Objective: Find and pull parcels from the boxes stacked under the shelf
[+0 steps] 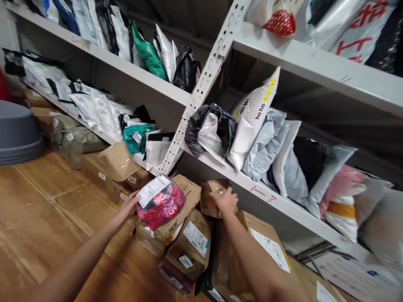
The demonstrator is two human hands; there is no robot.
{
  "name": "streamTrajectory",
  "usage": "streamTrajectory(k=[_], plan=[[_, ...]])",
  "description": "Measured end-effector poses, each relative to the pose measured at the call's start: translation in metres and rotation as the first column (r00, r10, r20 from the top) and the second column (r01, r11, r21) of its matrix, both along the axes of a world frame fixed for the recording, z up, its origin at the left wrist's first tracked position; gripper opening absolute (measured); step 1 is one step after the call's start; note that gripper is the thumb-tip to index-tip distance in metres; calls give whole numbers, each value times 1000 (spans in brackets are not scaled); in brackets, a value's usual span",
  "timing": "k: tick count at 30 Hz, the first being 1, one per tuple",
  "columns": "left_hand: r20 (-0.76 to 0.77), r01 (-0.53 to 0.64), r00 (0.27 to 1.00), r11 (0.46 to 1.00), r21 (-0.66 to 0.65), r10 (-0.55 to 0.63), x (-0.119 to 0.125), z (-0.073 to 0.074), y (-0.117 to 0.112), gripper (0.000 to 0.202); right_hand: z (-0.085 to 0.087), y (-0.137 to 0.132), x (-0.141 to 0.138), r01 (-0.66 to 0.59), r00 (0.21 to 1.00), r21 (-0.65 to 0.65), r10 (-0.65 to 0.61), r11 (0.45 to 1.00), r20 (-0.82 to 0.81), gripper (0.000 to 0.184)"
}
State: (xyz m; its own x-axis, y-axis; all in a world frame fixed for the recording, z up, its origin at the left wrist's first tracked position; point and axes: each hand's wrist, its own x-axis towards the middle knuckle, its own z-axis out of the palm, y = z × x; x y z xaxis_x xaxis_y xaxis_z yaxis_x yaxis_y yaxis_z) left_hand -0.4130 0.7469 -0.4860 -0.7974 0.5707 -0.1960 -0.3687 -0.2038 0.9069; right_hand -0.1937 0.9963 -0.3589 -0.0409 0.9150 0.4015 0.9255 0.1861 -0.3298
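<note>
Fingers (232,197) touch parcels (163,205) beside shelves (241,181), above brown floor (63,214).

The left hand (129,206) holds a pink plastic-wrapped package (166,206) with a white label by its left edge. The right hand (227,201) grips a small brown box (207,200) beneath a white shelf (233,172) marked in red. A labelled carton (192,230) sits between the two forearms. A white "hoho" bag (253,119) leans among grey mailers (267,140) on that shelf. At far left, a grey tub (19,130) stands near the brown floor (40,197).

Parcel storeroom, number-marked shelves (245,183), labelled packages (162,201)
</note>
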Motion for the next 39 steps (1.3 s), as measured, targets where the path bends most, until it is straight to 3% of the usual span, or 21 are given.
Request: streamTrajectory(k=[3, 7, 10, 13, 16, 19, 25, 31, 34, 39], plan=[[25, 5, 1000, 996, 88, -7, 23, 7, 21, 68, 19, -16, 6, 23, 994, -16, -24, 1000, -103, 91], [24, -106, 994, 994, 33, 105, 32, 17, 36, 64, 28, -32, 20, 56, 975, 3, -54, 998, -214, 94], [-59, -254, 966, 964, -76, 250, 54, 28, 48, 66, 19, -34, 24, 143, 944, -44, -149, 989, -294, 87], [-283, -450, 878, 867, -217, 385, 89, 42, 62, 60, 2, -38, 20, 176, 923, -53, -184, 983, -339, 79], [-398, -527, 827, 795, -301, 398, 110, 53, 72, 54, -12, -48, 17, 170, 918, 10, -154, 985, -365, 71], [-369, -522, 840, 778, -349, 398, 106, 55, 73, 55, -12, -56, 19, 160, 912, 36, -134, 986, -389, 68], [-346, -478, 867, 791, -381, 358, 88, 51, 64, 56, -6, -67, 24, 316, 822, -135, -342, 939, -456, 68], [-416, -445, 863, 820, -360, 286, 99, 48, 59, 63, -39, -118, 34, 138, 930, 11, -126, 990, -344, 73], [-465, -412, 853, 855, -315, 239, 98, 42, 54, 68, -55, -134, 48, 10, 962, 97, 17, 995, -272, 65], [-618, -281, 780, 938, -202, 101, 77, 30, 55, 79, -93, -127, 62, -247, 969, 297, 245, 922, 43, 58]])
